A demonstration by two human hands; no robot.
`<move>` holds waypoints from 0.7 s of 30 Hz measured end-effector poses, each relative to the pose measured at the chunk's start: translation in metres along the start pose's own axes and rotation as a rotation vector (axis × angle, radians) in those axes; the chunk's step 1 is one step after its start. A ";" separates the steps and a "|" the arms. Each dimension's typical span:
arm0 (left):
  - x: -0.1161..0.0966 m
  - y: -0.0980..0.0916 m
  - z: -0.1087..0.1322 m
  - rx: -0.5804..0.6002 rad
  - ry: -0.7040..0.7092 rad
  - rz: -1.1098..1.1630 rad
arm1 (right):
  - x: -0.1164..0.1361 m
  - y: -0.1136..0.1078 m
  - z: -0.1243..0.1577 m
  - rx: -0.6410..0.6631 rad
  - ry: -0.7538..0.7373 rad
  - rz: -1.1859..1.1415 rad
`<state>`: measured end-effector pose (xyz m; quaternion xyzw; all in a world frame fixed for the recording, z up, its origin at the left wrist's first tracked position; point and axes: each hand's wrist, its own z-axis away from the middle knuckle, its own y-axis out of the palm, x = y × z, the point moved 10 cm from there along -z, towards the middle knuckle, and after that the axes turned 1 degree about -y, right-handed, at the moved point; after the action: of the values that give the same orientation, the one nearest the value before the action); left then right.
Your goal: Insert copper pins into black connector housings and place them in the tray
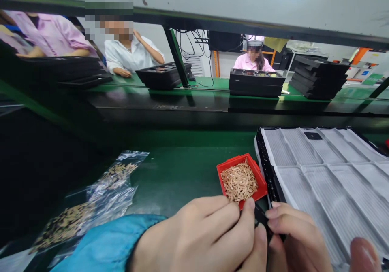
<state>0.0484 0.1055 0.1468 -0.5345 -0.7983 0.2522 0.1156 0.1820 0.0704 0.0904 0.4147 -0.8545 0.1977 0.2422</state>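
At the bottom centre of the frame the left hand (209, 233), in a teal fabric sleeve (112, 243), is curled nearly shut, its thumb and forefinger pinched together just below the small red square plastic tray (260, 183) heaped with thin copper-coloured metal pins (239, 181); the right hand (299, 239) meets it fingertip to fingertip, likewise pinched, around a small dark part (261, 220) that is mostly hidden, so what it is cannot be told; it may be a black component, and both hands appear to grip it; the pin tray lies directly above the left fingertips, touching or nearly so, nearer the left hand than the right; to the right spreads a large white ribbed moulded tray (331, 175) on a black frame, its long ribs running diagonally towards the lower right; at lower left lie clear plastic bags (112, 187) of small brownish parts on the green work surface (182, 166).
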 end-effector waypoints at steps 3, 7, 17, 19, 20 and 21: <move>-0.002 0.003 0.004 0.005 -0.027 -0.066 | -0.001 -0.002 0.000 -0.118 0.083 -0.072; -0.002 0.004 0.006 0.010 -0.038 -0.095 | 0.008 0.003 -0.002 -0.183 0.053 -0.104; -0.009 0.003 0.001 0.088 0.151 -0.025 | -0.001 0.002 0.012 -0.116 -0.019 0.099; -0.013 0.004 0.001 0.147 0.217 -0.030 | 0.000 0.003 0.014 -0.113 -0.068 0.148; -0.014 0.003 0.002 0.160 0.236 -0.039 | -0.001 0.003 0.015 -0.119 -0.085 0.166; -0.015 0.002 0.003 0.167 0.254 -0.046 | -0.001 0.004 0.015 -0.107 -0.094 0.173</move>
<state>0.0547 0.0916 0.1447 -0.5321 -0.7655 0.2456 0.2656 0.1753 0.0652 0.0770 0.3348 -0.9068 0.1525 0.2057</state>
